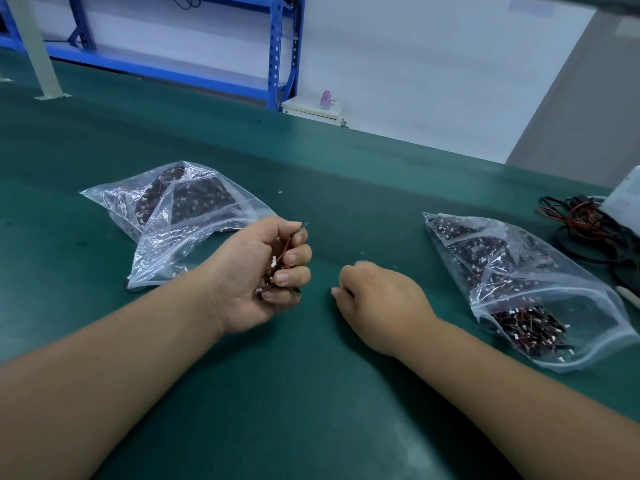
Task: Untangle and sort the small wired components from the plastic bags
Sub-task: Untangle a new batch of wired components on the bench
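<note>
My left hand [263, 271] is curled around a small bunch of wired components [282, 263], red and black leads with white plugs poking out between the fingers. My right hand [377, 299] rests knuckles-up on the green table, fingers folded in; whether it pinches anything is hidden. A clear zip bag [180, 209] holding smaller packets of the same components lies behind my left hand. A second clear bag [540, 289] lies to the right of my right hand, with loose components piled near its open end.
A tangle of red and black cables [585, 230] and a white object [627, 199] sit at the table's right edge. A white pen-like item [628, 296] lies beside the right bag. Blue shelving [277, 50] stands beyond the green table [311, 393].
</note>
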Demonstrator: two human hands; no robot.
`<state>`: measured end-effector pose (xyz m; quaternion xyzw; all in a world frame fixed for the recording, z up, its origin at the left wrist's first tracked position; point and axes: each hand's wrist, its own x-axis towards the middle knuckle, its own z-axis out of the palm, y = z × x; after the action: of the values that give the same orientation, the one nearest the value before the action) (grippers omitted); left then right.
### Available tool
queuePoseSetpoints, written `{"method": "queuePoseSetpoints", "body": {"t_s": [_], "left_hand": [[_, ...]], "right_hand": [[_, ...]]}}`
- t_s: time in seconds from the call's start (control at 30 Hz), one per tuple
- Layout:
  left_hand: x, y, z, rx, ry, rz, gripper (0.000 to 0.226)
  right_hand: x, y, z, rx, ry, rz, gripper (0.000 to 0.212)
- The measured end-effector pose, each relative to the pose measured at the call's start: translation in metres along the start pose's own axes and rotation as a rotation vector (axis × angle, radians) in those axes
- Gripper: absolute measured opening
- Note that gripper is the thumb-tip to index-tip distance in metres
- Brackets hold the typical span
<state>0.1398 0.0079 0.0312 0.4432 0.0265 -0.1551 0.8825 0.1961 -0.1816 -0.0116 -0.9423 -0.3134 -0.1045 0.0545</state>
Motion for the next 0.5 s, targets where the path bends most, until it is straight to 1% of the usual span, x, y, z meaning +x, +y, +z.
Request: {"method": "queuePoseSetpoints", "body": {"t_s": [0.1,0.2,0.27,0.33,0.4,0.47,0.5], "left_hand": [[0.002,-0.004,0.002,0.066,0.034,-0.013,0.024],[0.002,-0.007,0.002,0.128,0.066,-0.014,0.024],[0.004,-0.01,0.001,0.27,0.13,0.024,0.023],[0.005,-0.014,0.001,0.45,0.189,0.065,0.024],[0.006,-0.018,0.001,0.539,0.194,0.061,0.027],[0.005,-0.02,0.003,0.549,0.162,0.032,0.03],[0.005,-0.022,0.003,0.553,0.149,0.022,0.03]], "right_hand": [[-0.013,0.003,-0.005,-0.044,-0.037,-0.022,0.04],[-0.028,0.005,-0.012,-0.085,-0.082,-0.037,0.041],[-0.042,0.008,-0.019,-0.116,-0.098,-0.069,0.039],[-0.06,0.012,-0.027,-0.18,-0.042,-0.165,0.037],[-0.077,0.023,-0.037,-0.195,0.093,-0.201,0.037],[-0.092,0.039,-0.048,-0.103,0.186,-0.144,0.038],[-0.098,0.045,-0.056,0.008,0.2,-0.052,0.041]]}}
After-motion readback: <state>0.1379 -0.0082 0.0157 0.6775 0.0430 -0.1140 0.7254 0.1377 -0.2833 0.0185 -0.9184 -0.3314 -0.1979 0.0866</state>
